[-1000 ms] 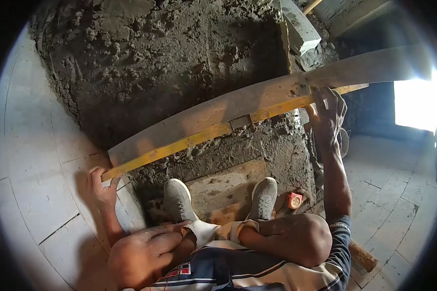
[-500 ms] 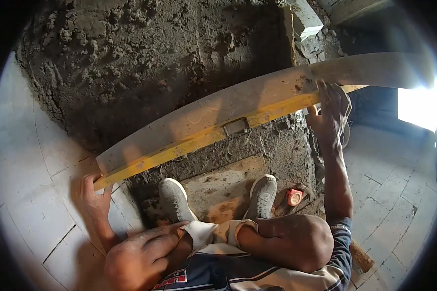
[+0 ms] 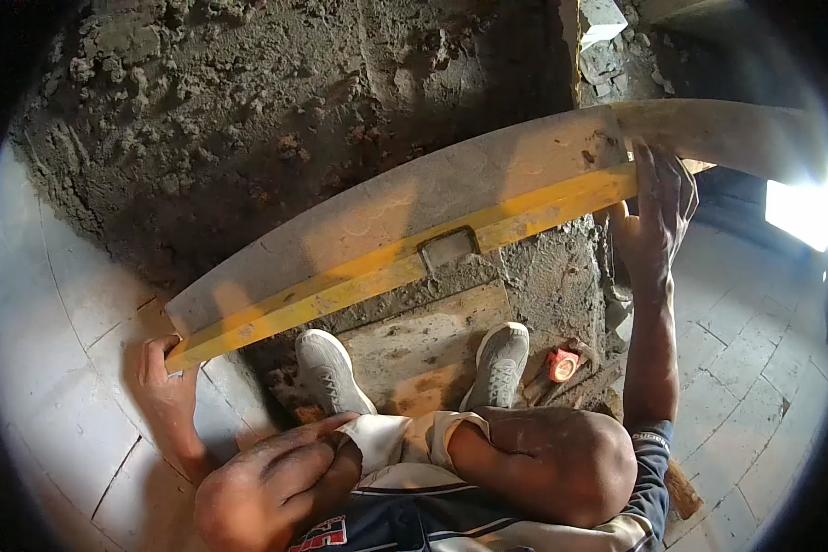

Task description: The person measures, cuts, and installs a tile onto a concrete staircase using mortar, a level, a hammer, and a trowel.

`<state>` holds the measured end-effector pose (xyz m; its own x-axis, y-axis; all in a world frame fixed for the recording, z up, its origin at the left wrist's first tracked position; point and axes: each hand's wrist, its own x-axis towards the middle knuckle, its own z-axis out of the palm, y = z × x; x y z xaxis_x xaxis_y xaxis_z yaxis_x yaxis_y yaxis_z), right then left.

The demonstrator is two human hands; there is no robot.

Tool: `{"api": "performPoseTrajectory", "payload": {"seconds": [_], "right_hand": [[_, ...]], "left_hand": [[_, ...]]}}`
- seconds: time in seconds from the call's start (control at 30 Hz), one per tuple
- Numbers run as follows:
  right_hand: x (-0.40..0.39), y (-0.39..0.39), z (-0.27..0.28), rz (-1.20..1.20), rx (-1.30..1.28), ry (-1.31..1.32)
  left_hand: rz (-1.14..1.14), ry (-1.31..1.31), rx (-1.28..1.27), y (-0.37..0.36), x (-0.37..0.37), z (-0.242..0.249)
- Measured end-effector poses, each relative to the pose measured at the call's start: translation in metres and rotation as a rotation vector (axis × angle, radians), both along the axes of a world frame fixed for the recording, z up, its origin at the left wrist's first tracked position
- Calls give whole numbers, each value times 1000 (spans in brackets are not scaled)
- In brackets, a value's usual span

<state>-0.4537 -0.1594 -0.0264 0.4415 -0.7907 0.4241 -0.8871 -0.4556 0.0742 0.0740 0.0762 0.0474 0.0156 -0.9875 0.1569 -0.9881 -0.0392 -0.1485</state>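
Note:
A long yellow spirit level (image 3: 331,299) with a small window near its middle spans the view at a slant, its right end higher in the picture. My left hand (image 3: 164,382) is closed on its left end. Near the other end, my right hand (image 3: 658,207) grips it, with fingers over the top and thumb on the near side. Directly behind the level lies a long grey slab (image 3: 386,216), its near edge running along the yellow bar. Rough wet mortar (image 3: 221,101) covers the ground beyond.
Between my shoes (image 3: 327,373) lies a mortar-smeared board (image 3: 423,345). A red tape measure (image 3: 563,365) rests right of my right shoe. Pale tiles (image 3: 64,368) cover the floor on both sides. Another slab (image 3: 718,129) continues at right, and a white block (image 3: 603,23) stands at the top.
The level and the slab behind it appear larger and wider in view, their right ends shifted right. Both hands keep their grip and have moved slightly apart in the picture. The view has shifted slightly.

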Motion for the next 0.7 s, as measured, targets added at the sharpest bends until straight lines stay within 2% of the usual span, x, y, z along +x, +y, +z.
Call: {"api": "performPoseTrajectory", "payload": {"seconds": [0.03,0.17,0.23,0.37,0.53,0.7], "right_hand": [[1,0,1,9,-17,13],[2,-1,1,27,-37,18],[1,-2,0,27,-27,-2],[-1,-2,-1,19,-21,-19],[0,-1,5,32,-6,-11],[0,-2,2,50,-28,7]], "left_hand": [[-83,-1,29,-4,1,4],[-53,-4,53,3,2,-1],[159,103,76,13,-2,-10],[126,-22,37,18,3,-13],[298,211,228,23,12,-13],[360,226,223,21,2,-9]]}}
